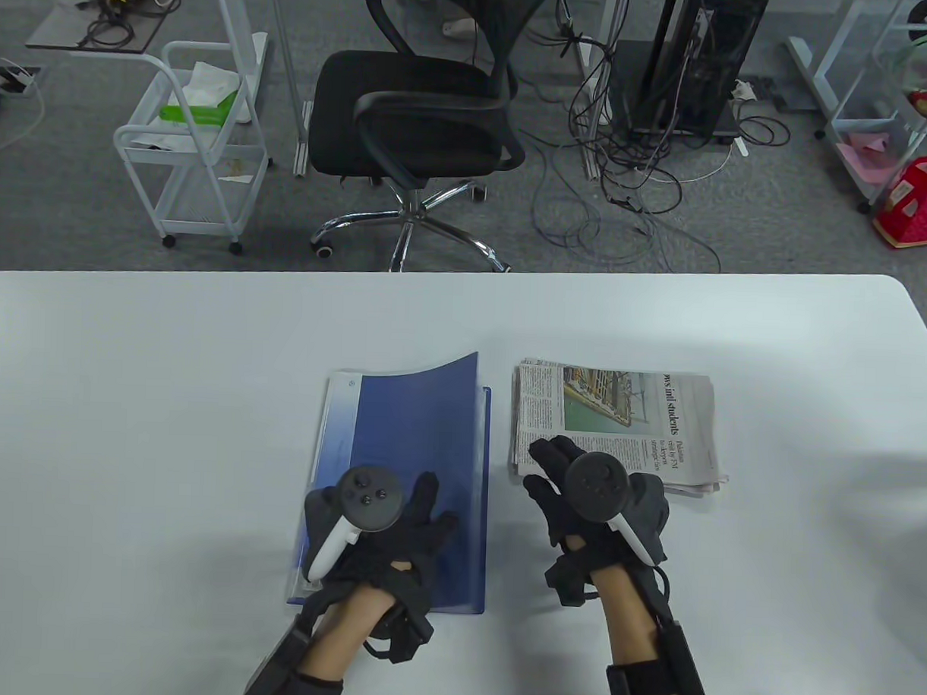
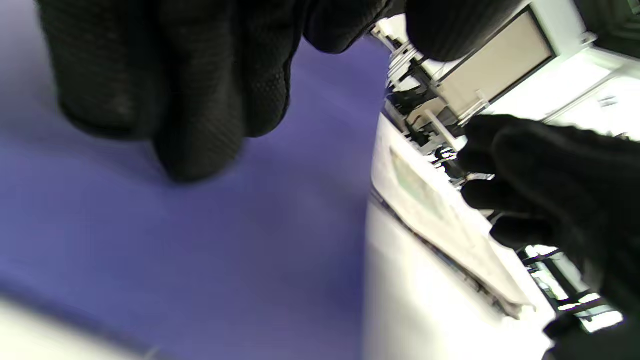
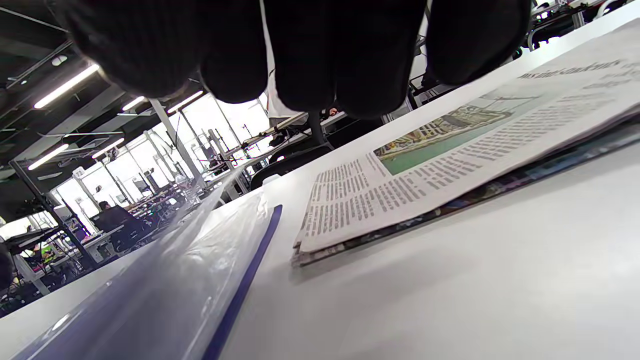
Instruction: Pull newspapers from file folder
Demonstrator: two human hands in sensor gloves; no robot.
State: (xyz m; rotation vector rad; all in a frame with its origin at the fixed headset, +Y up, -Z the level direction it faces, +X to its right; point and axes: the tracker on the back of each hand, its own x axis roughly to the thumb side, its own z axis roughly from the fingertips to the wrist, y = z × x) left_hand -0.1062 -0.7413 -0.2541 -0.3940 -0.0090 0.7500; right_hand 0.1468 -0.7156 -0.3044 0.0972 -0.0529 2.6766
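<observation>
left hand (image 1: 385, 523): fingers spread flat, steadying blue file folder (image 1: 421, 468) | right hand (image 1: 591, 492): fingers extended on newspapers (image 1: 613, 421), folder's 3 o'clock, out

I saw a glossy blue plastic folder (image 1: 421, 468) beside matt printed paper newspapers (image 1: 620, 421), both on a smooth white surface (image 1: 165, 398); my gloves (image 1: 396, 535) looked like black knitted cloth.
</observation>
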